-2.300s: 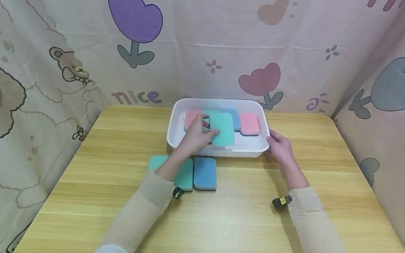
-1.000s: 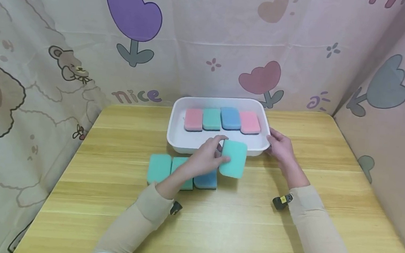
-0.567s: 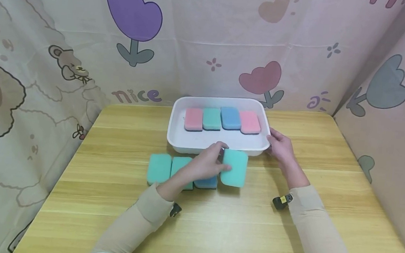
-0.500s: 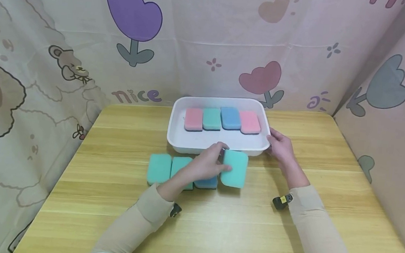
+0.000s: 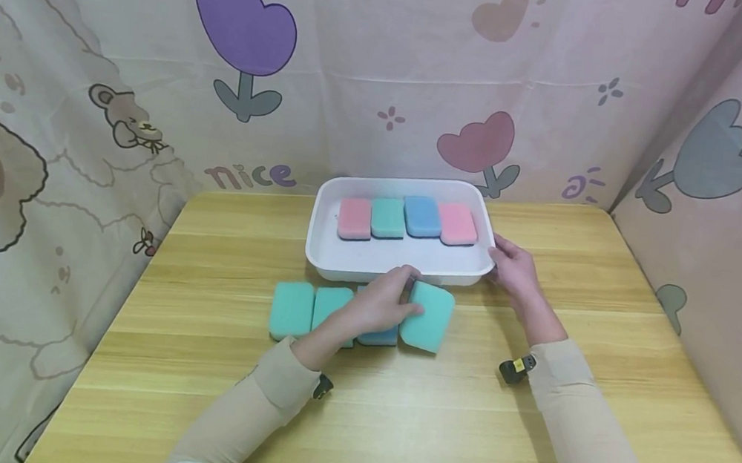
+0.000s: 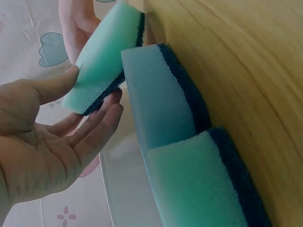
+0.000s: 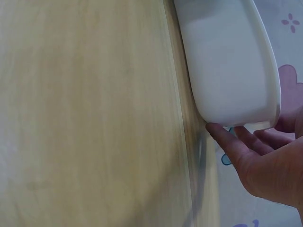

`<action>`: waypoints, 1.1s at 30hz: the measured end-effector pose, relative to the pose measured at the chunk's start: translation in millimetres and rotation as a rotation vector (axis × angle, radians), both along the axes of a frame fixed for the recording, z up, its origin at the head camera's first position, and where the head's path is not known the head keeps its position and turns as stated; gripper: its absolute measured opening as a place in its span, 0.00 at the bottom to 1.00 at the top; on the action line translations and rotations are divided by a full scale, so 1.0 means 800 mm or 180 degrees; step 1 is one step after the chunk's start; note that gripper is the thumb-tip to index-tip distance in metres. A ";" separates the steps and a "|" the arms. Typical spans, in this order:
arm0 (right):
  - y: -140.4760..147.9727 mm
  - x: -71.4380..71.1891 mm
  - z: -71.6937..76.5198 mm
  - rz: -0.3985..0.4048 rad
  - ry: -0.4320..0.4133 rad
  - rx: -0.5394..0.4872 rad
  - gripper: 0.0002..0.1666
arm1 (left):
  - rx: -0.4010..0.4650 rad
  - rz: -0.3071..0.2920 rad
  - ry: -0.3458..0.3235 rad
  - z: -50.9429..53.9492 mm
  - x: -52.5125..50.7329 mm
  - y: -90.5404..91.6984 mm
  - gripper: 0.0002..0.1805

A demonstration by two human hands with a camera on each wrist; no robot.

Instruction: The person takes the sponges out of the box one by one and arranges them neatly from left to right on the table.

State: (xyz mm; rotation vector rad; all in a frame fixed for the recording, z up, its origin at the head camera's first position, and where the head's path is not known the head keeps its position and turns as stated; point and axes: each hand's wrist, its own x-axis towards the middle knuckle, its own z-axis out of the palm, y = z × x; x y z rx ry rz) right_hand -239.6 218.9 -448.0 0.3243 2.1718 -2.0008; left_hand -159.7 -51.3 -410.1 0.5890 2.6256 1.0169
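Observation:
My left hand [image 5: 373, 305] pinches a mint-green sponge [image 5: 427, 317] at its left edge, thumb on the foam and fingers under the dark scouring side. That sponge tilts at the right end of a row on the table, beside a blue sponge [image 5: 379, 337] that my hand partly covers. In the left wrist view, the held sponge [image 6: 106, 54] leans close to the blue sponge [image 6: 161, 99]. My right hand [image 5: 516, 274] grips the right end of a white plastic tray [image 5: 335, 259]; the right wrist view shows fingertips against the tray wall [image 7: 232, 66].
Two more mint-green sponges, one at far left [image 5: 292, 311] and one beside it [image 5: 330, 302], continue the row. Inside the tray lie a pink sponge [image 5: 355, 219], a green sponge [image 5: 388, 218], a blue sponge [image 5: 422, 216] and another pink sponge [image 5: 457, 224]. A printed cloth [image 5: 361, 52] hangs behind.
My left hand has carried the green sponge out of the tray, toward me and right, then lowered and tilted it beside the blue one. My right hand has stayed on the tray.

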 end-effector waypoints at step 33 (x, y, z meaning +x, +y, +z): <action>0.001 0.001 0.001 0.0007 0.0000 -0.0017 0.33 | -0.1033 0.0076 0.0819 -0.015 0.003 0.008 0.26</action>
